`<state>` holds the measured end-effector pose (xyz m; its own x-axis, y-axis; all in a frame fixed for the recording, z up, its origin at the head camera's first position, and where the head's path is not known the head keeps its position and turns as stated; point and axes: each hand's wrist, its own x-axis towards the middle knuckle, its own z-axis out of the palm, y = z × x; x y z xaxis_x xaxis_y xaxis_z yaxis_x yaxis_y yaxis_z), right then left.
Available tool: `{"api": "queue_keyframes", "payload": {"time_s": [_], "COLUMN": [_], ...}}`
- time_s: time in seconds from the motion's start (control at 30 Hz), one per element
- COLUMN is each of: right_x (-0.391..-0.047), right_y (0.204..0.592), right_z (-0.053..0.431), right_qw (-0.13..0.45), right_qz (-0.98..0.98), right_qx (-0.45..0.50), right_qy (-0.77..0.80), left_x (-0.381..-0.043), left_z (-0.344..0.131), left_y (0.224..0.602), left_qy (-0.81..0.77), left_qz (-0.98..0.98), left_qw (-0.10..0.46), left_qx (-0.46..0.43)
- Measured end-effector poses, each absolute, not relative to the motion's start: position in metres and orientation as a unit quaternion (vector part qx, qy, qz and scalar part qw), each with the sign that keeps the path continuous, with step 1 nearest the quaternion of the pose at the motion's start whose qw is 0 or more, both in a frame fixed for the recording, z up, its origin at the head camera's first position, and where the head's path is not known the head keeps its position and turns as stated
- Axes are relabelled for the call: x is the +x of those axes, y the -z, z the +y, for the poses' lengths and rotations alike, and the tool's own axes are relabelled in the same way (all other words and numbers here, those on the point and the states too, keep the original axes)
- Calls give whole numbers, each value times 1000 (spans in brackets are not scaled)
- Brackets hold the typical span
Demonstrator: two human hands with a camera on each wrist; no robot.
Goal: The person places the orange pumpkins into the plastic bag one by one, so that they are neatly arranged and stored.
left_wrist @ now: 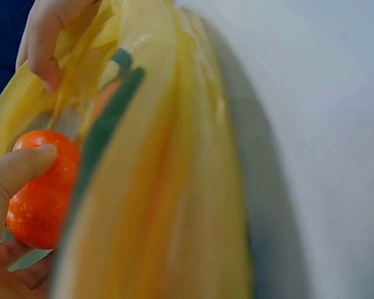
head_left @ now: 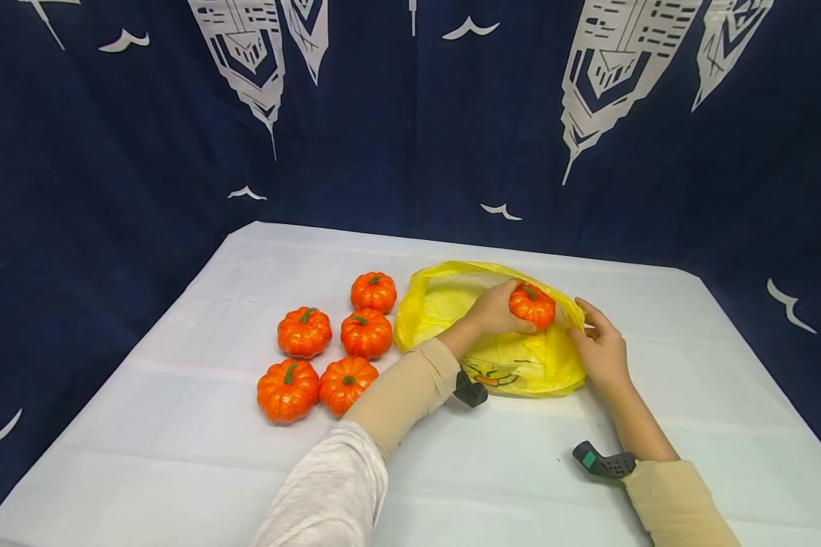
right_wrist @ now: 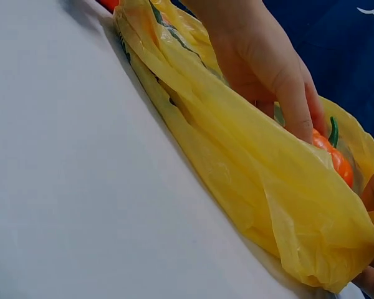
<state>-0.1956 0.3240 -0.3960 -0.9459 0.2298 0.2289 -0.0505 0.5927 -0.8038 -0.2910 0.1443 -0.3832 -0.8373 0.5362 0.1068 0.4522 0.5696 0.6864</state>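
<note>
The left hand (head_left: 498, 310) grips a pumpkin (head_left: 535, 307) in the mouth of the yellow bag (head_left: 559, 368), the right hand (head_left: 602, 351) pinches the bag's right rim, and from here I judge the pumpkin light, stiff, slippery, best held round its sides.

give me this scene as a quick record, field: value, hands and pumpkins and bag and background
left hand: the left hand holds an orange pumpkin with a green stem
held pumpkin: in the bag's open mouth
right hand: the right hand holds the bag's edge
bag: yellow bag, thin, crinkled
loose pumpkins: five other pumpkins, left of the bag
surface: white-covered table
background: dark blue curtain, white prints
</note>
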Motion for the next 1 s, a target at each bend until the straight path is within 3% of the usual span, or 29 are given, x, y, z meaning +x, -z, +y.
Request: {"api": "queue_keyframes", "payload": {"time_s": [1.0], "right_x": [-196], "right_y": [396], "right_z": [324], "right_qw": [136], "right_qz": [-885], "right_qx": [-64], "right_qy": [-441], "left_x": [-286], "left_z": [142], "left_y": [379], "left_qy": [-352], "left_qz": [887], "left_qw": [58], "left_qx": [292]}}
